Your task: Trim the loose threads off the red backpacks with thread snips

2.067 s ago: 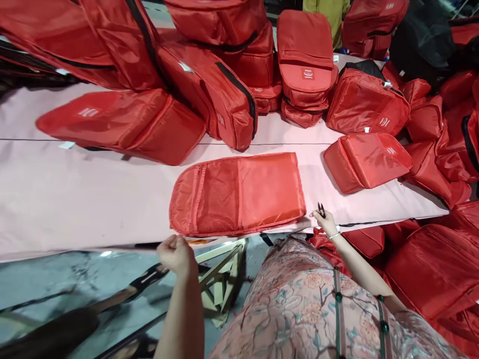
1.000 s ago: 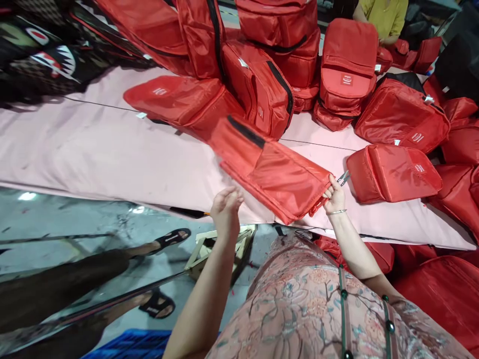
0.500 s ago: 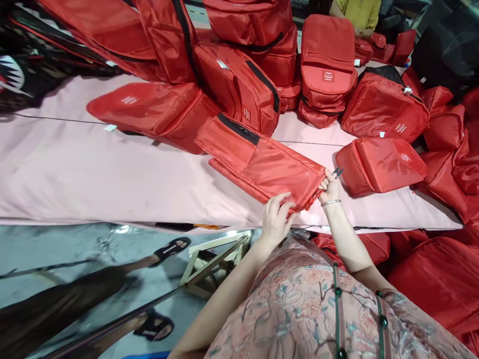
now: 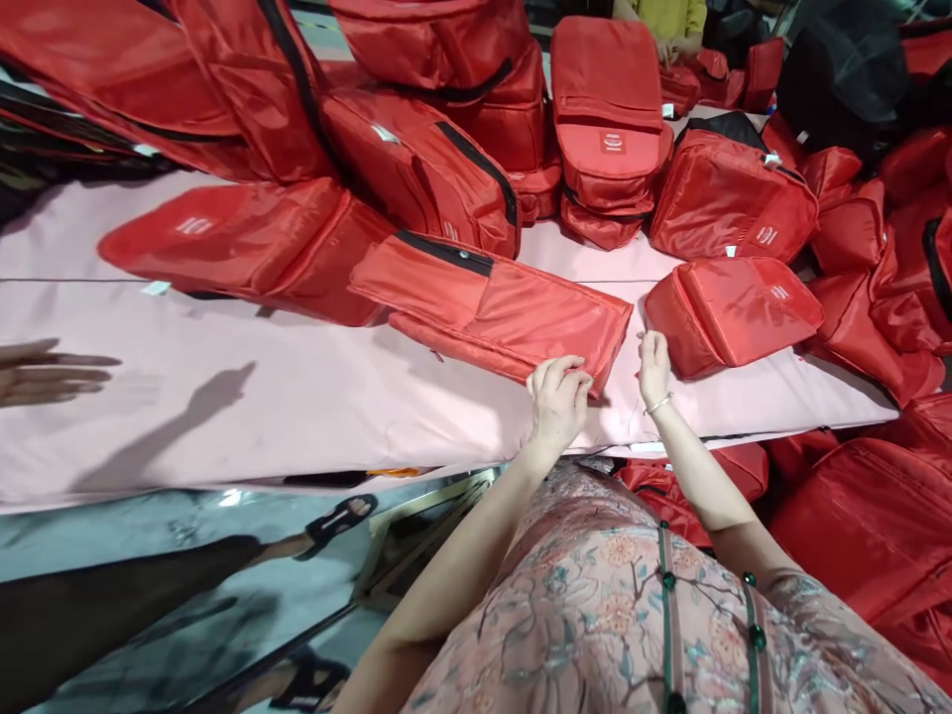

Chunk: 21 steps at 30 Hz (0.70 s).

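A red bag (image 4: pixel 550 317) with a black zipper lies on its side, angled across the pink-covered table in front of me. My left hand (image 4: pixel 559 397) is closed on its near right corner, fingers bent over the edge. Just off the bag's right end is my right hand (image 4: pixel 654 369), its fingers curled closed and no longer touching the bag. The thread snips that stuck out of this hand earlier are now mostly hidden by it. Beside it on the right lies another red bag (image 4: pixel 773 307) with a small printed label.
Red bags (image 4: pixel 423 178) are piled along the far side, with one long red bag (image 4: pixel 230 238) at left. Another person's open hand (image 4: pixel 52 372) reaches over the table (image 4: pixel 319 397) from the left. A person in a yellow top (image 4: pixel 673 20) stands across. More red bags (image 4: pixel 870 516) lie low at right.
My right hand has let go of the bag's end and drawn slightly away from it; the snips' blades have dropped from sight. Another person's hand has appeared at left. The view has shifted.
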Each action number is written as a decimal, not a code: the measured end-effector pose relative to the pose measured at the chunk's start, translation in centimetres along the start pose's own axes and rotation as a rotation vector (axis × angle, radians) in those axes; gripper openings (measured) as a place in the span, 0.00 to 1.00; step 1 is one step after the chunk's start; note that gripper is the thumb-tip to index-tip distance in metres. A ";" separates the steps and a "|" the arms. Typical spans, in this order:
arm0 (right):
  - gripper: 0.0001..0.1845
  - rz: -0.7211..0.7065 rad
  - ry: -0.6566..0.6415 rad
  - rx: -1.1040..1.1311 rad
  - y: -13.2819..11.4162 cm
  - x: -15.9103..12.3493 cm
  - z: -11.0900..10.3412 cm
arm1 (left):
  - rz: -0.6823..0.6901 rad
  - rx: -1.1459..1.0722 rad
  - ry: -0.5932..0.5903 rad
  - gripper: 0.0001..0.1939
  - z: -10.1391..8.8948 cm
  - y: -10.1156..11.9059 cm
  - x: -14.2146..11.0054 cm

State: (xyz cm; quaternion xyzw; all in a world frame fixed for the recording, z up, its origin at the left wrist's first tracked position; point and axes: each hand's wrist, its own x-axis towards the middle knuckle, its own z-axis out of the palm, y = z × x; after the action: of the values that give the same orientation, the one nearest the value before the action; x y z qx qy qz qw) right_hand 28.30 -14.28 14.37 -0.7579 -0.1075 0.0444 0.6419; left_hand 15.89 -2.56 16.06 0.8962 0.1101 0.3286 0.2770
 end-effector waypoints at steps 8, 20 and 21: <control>0.15 -0.352 -0.096 -0.396 4.3 -5.4 -0.8 | -0.065 -0.030 -0.024 0.06 1.4 0.1 2.5; 0.20 -0.395 -0.074 -0.561 5.8 -3.6 0.5 | -0.151 -0.046 -0.099 0.04 3.2 0.5 5.4; 0.21 -0.397 -0.070 -0.567 5.7 -3.4 0.6 | -0.150 -0.042 -0.100 0.05 3.3 0.5 5.5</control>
State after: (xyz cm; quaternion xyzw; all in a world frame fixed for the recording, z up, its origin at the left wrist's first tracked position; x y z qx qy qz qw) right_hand 25.47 -15.29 8.44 -0.8684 -0.2830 -0.0870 0.3978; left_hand 22.24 -2.27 17.22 0.8947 0.1561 0.2640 0.3248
